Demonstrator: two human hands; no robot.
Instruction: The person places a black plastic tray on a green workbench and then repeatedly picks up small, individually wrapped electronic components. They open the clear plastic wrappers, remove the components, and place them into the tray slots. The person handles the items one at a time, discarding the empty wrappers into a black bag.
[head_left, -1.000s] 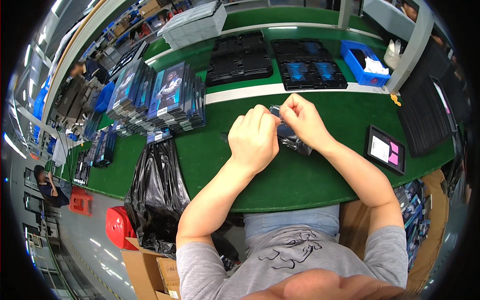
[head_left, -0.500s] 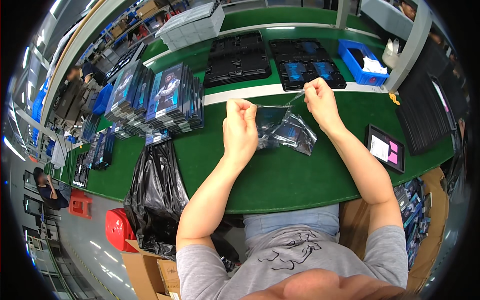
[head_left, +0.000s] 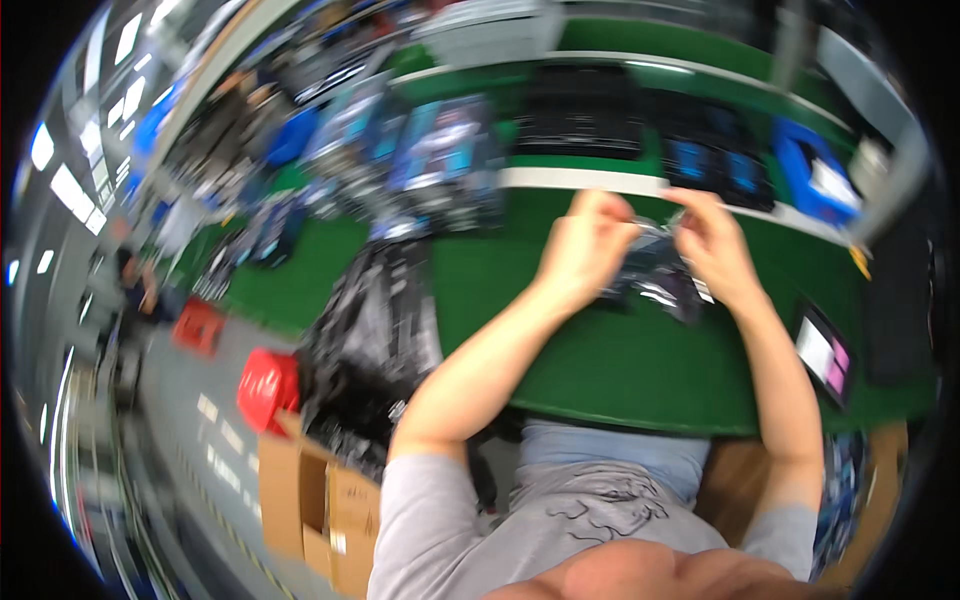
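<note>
The whole view is smeared by motion. Above the green table (head_left: 600, 380), both of my hands are close together around a dark, shiny plastic packet (head_left: 665, 275). My left hand (head_left: 592, 245) is closed in a pinch on the packet's left part. My right hand (head_left: 712, 248) is bent around its right side, the index finger reaching toward the left hand; fingers and film blur together there. Dark flat cards or pouches seem to be inside the film, but their detail is lost. Beyond the hands lie black moulded trays (head_left: 580, 115), and others with blue-marked packets (head_left: 715, 150).
Stacked printed boxes (head_left: 445, 165) stand at the back left, a black plastic bag (head_left: 375, 320) hanging below. To the right are a blue bin (head_left: 815, 175), a black frame with white and pink pieces (head_left: 825, 355), and a dark stack (head_left: 900, 290). Red stools (head_left: 268, 388) and cartons (head_left: 320, 510) are below left.
The view has swung, shifting the table scene rightward. My hands have come closer together. The thin strip of film stretched from the right hand no longer shows.
</note>
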